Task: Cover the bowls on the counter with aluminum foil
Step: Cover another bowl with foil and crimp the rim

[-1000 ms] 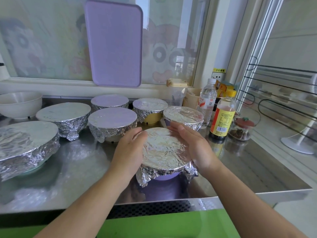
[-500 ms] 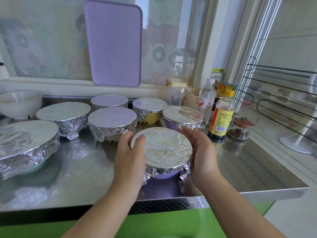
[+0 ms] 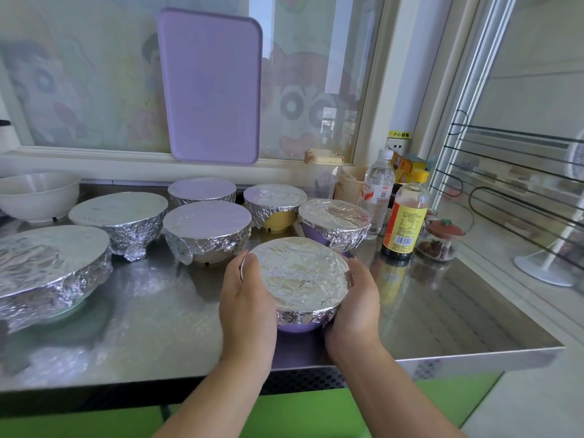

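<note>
A purple bowl [image 3: 297, 327] topped with crinkled aluminum foil [image 3: 300, 273] sits near the front of the steel counter [image 3: 442, 311]. My left hand [image 3: 246, 298] grips its left side, fingers curled around the foil rim. My right hand [image 3: 354, 301] cups the right side, pressing the foil down against the bowl wall. Several other foil-covered bowls stand behind and to the left: a purple one [image 3: 335, 222], a yellow one [image 3: 275, 203], a pale one [image 3: 207, 230], and a large one [image 3: 50, 267] at the far left.
An uncovered white bowl [image 3: 38, 196] sits at the back left. A water bottle [image 3: 377, 191], a sauce bottle [image 3: 406, 219] and a small glass jar [image 3: 441, 238] stand at the right. A purple tray [image 3: 211, 86] leans on the window. The counter's edge runs just below my wrists.
Both hands slid from the top of the foil down to the bowl's sides, and the loose foil skirt is now pressed tight under the rim.
</note>
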`<state>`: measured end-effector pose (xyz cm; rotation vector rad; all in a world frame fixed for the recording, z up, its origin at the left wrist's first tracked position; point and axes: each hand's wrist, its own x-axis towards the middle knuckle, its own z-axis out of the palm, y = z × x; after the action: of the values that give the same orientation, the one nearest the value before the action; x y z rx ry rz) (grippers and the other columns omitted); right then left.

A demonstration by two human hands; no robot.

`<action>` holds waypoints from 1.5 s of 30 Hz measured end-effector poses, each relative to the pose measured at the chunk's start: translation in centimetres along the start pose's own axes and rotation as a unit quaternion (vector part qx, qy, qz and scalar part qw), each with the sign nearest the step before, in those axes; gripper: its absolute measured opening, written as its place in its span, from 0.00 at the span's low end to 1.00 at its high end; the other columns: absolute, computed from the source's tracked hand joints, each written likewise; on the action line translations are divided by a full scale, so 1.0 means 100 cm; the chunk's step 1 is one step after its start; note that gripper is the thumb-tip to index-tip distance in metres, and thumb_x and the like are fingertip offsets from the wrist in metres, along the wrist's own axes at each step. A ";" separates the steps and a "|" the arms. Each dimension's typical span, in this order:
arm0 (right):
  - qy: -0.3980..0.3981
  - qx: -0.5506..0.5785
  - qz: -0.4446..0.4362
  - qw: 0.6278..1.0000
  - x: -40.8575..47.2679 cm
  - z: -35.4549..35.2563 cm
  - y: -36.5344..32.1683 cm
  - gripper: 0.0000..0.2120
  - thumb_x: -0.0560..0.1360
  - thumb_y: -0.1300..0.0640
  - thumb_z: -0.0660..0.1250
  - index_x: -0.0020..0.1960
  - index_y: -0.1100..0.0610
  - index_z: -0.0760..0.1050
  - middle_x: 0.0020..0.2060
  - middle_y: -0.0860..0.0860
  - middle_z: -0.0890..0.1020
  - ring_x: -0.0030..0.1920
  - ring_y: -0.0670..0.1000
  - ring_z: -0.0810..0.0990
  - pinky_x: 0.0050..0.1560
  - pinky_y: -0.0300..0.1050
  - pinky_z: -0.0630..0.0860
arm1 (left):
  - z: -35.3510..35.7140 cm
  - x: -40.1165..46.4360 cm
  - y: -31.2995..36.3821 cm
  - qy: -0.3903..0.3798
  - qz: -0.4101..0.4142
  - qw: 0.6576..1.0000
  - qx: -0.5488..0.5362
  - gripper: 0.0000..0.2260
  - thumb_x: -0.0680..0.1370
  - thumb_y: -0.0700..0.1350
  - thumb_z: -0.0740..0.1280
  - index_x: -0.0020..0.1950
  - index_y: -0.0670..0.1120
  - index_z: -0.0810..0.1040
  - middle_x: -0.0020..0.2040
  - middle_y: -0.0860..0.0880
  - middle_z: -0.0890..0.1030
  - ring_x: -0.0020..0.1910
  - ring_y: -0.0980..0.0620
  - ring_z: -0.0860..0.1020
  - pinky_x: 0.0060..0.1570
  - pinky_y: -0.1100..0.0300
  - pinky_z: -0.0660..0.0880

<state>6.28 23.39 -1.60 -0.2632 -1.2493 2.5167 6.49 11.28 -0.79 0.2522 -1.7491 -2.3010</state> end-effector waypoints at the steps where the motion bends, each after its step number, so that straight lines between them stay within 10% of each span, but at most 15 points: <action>1: -0.010 -0.025 0.009 1.000 0.001 -0.003 -0.003 0.13 0.79 0.54 0.63 0.46 0.59 0.83 0.43 0.59 0.84 0.47 0.59 0.84 0.50 0.53 0.78 | -0.004 0.001 0.003 -0.016 0.004 1.000 0.019 0.19 0.78 0.62 0.61 0.63 0.57 0.81 0.58 0.56 0.85 0.60 0.53 0.83 0.66 0.43 0.77; 3: -0.004 -0.096 0.010 0.995 0.006 -0.012 -0.017 0.18 0.78 0.50 0.64 0.56 0.64 0.83 0.53 0.63 0.86 0.57 0.63 0.85 0.61 0.61 0.77 | -0.012 0.002 0.012 -0.042 0.037 0.995 0.077 0.24 0.76 0.64 0.62 0.65 0.52 0.79 0.59 0.51 0.84 0.61 0.49 0.81 0.67 0.40 0.75; 6: -0.027 -0.280 -0.113 0.953 0.023 -0.016 -0.048 0.21 0.81 0.45 0.60 0.67 0.50 0.83 0.62 0.44 0.85 0.65 0.47 0.81 0.68 0.50 0.74 | -0.018 0.011 0.024 -0.055 0.105 0.980 0.159 0.25 0.78 0.59 0.64 0.70 0.46 0.75 0.67 0.46 0.79 0.67 0.46 0.76 0.69 0.44 0.71; 10: -0.191 -0.466 -0.134 0.854 0.041 0.007 -0.072 0.17 0.87 0.47 0.56 0.69 0.41 0.80 0.68 0.36 0.80 0.69 0.38 0.75 0.67 0.36 0.69 | -0.010 0.021 0.028 -0.128 0.174 0.934 0.286 0.27 0.81 0.61 0.60 0.79 0.54 0.70 0.76 0.57 0.73 0.74 0.56 0.71 0.76 0.48 0.67; 14: -0.227 -0.573 -0.090 0.782 0.048 0.021 -0.062 0.16 0.86 0.40 0.58 0.64 0.39 0.83 0.63 0.38 0.83 0.64 0.42 0.80 0.72 0.47 0.71 | -0.005 0.017 0.021 -0.139 0.207 0.895 0.370 0.28 0.84 0.59 0.58 0.83 0.51 0.62 0.81 0.54 0.65 0.80 0.56 0.62 0.77 0.58 0.59; 24: -0.099 -0.231 0.052 0.967 0.036 0.009 -0.050 0.15 0.77 0.52 0.70 0.59 0.58 0.87 0.56 0.57 0.88 0.60 0.60 0.86 0.71 0.64 0.76 | -0.003 0.003 0.000 -0.038 0.150 0.970 0.185 0.24 0.83 0.54 0.65 0.77 0.48 0.69 0.73 0.53 0.73 0.71 0.56 0.70 0.72 0.58 0.66; 33: -0.003 0.073 0.089 0.993 0.026 -0.007 -0.012 0.25 0.83 0.45 0.61 0.69 0.62 0.80 0.64 0.66 0.83 0.65 0.69 0.82 0.73 0.70 0.71 | 0.004 0.000 -0.009 0.004 0.029 0.999 -0.039 0.13 0.83 0.47 0.66 0.67 0.58 0.77 0.61 0.59 0.82 0.55 0.65 0.81 0.57 0.59 0.78; 39: 0.008 0.041 0.040 0.998 0.015 -0.003 -0.007 0.20 0.86 0.51 0.58 0.47 0.58 0.85 0.45 0.59 0.86 0.50 0.61 0.86 0.59 0.56 0.76 | 0.005 0.002 -0.010 0.013 0.037 0.999 -0.019 0.14 0.84 0.52 0.62 0.68 0.56 0.79 0.61 0.56 0.83 0.58 0.60 0.81 0.59 0.56 0.77; 45: -0.070 -0.139 -0.037 0.987 0.010 -0.029 -0.021 0.21 0.82 0.43 0.65 0.65 0.59 0.80 0.61 0.55 0.84 0.66 0.56 0.80 0.69 0.55 0.71 | -0.021 0.010 0.000 -0.106 0.086 0.978 0.158 0.38 0.76 0.73 0.65 0.81 0.55 0.65 0.77 0.58 0.69 0.75 0.59 0.68 0.71 0.59 0.64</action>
<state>6.66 27.07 -1.64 -0.1021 -1.6373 2.3293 6.15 9.10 -1.33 -0.0950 -2.1477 -1.9839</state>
